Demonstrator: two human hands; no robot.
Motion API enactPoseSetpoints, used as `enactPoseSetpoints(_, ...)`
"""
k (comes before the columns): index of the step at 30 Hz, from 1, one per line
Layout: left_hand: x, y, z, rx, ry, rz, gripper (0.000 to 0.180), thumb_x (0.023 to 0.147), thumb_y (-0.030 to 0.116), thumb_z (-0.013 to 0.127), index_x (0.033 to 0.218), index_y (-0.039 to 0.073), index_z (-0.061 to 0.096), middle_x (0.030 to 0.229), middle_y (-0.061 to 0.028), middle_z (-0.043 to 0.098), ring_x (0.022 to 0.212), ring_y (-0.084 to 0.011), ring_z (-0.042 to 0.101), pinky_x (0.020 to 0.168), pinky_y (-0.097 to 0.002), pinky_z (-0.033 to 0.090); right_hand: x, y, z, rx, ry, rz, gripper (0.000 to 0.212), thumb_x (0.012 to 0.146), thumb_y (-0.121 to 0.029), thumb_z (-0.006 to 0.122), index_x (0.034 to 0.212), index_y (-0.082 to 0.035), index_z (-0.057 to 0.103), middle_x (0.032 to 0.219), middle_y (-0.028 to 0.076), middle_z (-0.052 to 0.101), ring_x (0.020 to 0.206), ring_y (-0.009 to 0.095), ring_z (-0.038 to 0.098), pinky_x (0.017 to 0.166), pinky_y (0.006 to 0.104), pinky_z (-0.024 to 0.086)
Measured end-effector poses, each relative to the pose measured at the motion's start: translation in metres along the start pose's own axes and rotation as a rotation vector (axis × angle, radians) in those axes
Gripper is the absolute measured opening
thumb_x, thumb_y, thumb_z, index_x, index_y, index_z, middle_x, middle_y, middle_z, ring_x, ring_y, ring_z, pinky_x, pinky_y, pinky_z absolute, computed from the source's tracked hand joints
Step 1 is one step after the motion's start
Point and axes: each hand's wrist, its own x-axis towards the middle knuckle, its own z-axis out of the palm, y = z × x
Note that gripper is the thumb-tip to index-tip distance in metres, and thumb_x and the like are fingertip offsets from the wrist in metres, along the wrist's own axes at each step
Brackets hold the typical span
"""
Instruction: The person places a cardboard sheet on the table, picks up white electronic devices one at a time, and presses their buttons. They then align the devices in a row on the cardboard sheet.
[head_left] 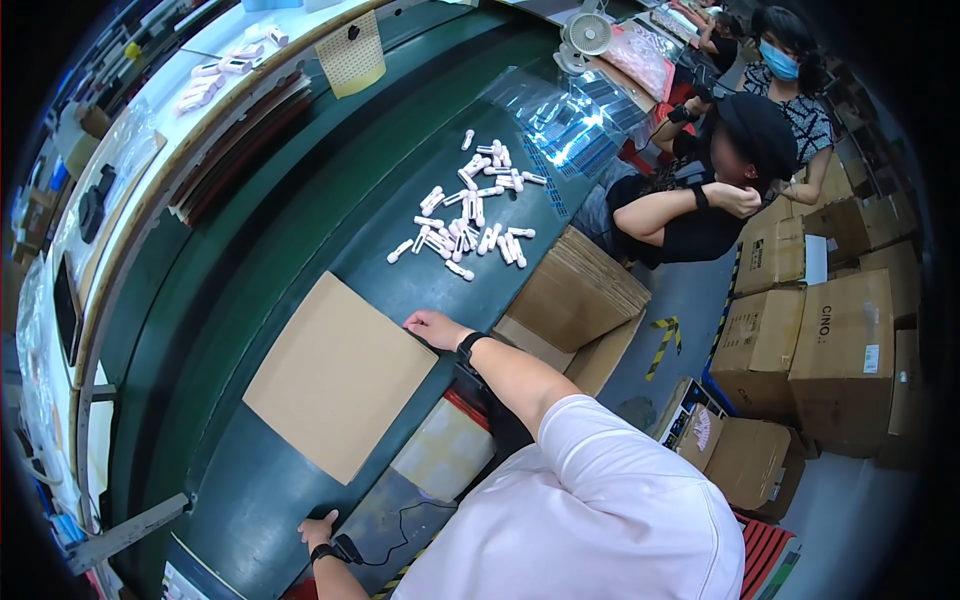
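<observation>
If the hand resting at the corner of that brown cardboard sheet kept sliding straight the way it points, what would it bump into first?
The right hand points across the cardboard sheet, so it would first ride over that sheet, which it already touches. Beyond lies bare green belt. The pile of small white parts sits off that line, though depth is unclear.

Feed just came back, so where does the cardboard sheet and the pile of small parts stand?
Done: a flat cardboard sheet lies on the green belt. In hand: the right hand touches its corner; the left hand rests on the belt's edge. Left: the small white parts lie loose, unpacked, beyond the sheet.

Head view looks steeply down over the green conveyor belt (300, 250).
</observation>
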Motion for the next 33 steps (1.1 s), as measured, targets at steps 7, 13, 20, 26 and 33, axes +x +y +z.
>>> enactPoseSetpoints(7,-0.009,0.002,-0.004,0.010,-0.005,0.030,0.137,0.060,0.053,0.087,0.142,-0.020,0.004,0.144,-0.0435,0.023,0.130,-0.0520,0.039,0.107,-0.0465,0.039,0.001,0.001,0.000,0.000,0.001,0.027,0.021,0.096,-0.019,0.057,0.108,-0.004,0.065,0.100,0.005,0.066,0.092,0.013,0.060,0.085,0.0290,0.049)
enactPoseSetpoints(13,-0.048,0.020,-0.019,-0.039,0.028,-0.035,0.137,0.060,0.053,0.087,0.141,-0.021,0.005,0.143,-0.0444,0.025,0.130,-0.0510,0.040,0.106,-0.0480,0.039,0.002,0.001,-0.001,-0.004,0.005,0.028,0.021,0.096,-0.019,0.057,0.108,-0.004,0.065,0.100,0.006,0.066,0.092,0.013,0.060,0.085,0.0293,0.049)
enactPoseSetpoints(20,-0.027,0.014,-0.007,-0.010,0.092,-0.058,0.122,0.060,0.045,0.089,0.139,-0.018,0.022,0.143,-0.0334,0.036,0.130,-0.0418,0.044,0.108,-0.0426,0.040,0.003,0.001,0.002,-0.008,0.011,-0.008,0.021,0.096,-0.019,0.056,0.107,-0.004,0.065,0.100,0.006,0.067,0.093,0.014,0.060,0.085,0.0295,0.049)
enactPoseSetpoints(26,-0.024,0.014,-0.003,0.004,0.144,-0.045,0.110,0.060,0.040,0.091,0.137,-0.014,0.034,0.144,-0.0282,0.041,0.129,-0.0376,0.047,0.107,-0.0411,0.041,0.003,0.004,0.001,-0.017,0.016,-0.007,0.020,0.096,-0.019,0.056,0.107,-0.004,0.065,0.100,0.006,0.067,0.093,0.014,0.060,0.085,0.0295,0.049)
enactPoseSetpoints(33,-0.042,0.022,-0.009,-0.068,0.157,-0.074,0.105,0.060,0.038,0.091,0.135,-0.013,0.039,0.143,-0.0279,0.042,0.127,-0.0374,0.049,0.105,-0.0415,0.043,0.004,0.007,0.002,-0.007,0.025,-0.010,0.020,0.095,-0.018,0.057,0.106,-0.004,0.066,0.099,0.007,0.067,0.092,0.015,0.062,0.085,0.0301,0.049)
